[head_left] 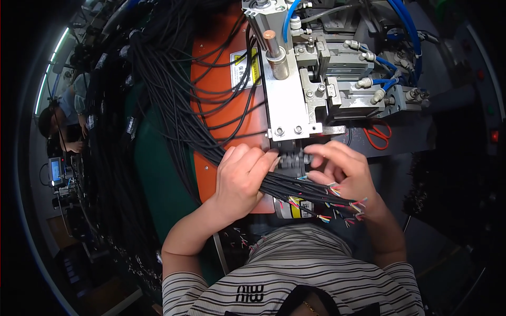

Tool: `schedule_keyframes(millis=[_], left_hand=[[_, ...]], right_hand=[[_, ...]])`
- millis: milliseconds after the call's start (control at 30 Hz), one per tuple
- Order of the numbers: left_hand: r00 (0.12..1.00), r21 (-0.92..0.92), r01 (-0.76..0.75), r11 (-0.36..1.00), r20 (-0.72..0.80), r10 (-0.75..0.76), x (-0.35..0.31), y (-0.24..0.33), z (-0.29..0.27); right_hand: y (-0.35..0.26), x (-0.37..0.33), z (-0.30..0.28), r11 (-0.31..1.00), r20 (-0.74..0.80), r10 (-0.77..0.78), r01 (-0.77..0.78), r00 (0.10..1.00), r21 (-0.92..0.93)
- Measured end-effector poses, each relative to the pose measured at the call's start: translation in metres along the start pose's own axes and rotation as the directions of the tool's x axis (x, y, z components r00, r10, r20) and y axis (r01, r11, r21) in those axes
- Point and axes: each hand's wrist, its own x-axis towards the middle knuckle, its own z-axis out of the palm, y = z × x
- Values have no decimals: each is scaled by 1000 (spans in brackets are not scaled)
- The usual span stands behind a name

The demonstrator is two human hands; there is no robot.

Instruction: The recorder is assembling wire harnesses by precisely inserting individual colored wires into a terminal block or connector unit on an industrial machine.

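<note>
Head view: clasping a thick bundle of slim black cables (300, 185) with multicoloured wire ends (324, 218) in the left hand (241, 176) above the flat orange surface (206, 184); holding the right hand (345, 169) half-open, with thumb and forefinger parted, beside blurred dark parts (295, 159) under the near end of the silver metal press (284, 100).

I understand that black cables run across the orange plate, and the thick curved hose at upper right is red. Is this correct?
One colour is wrong: the thick curved hose is blue, as the head view shows. Black cables do run across the orange plate.
</note>
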Motion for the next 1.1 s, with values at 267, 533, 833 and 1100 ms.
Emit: schedule_keyframes(millis=[267, 533, 833, 1100], left_hand=[[983, -309, -185, 933, -41, 181, 7, -2, -4], [974, -154, -178, 972, -167, 152, 12, 13, 4], [960, -175, -245, 954, -181, 213, 15, 13, 18], [978, -371, -197, 907, -144, 154, 19, 6, 13]], right_hand=[[3, 2, 13, 986, 1, -95, 94, 995, 136], [-1, -4, 14, 696, 52, 271, -233, 961, 679], [-1, 7, 13, 801, 77, 196, -205, 977, 563], [3, -2, 10, 611, 142, 240, -263, 960, 747]])
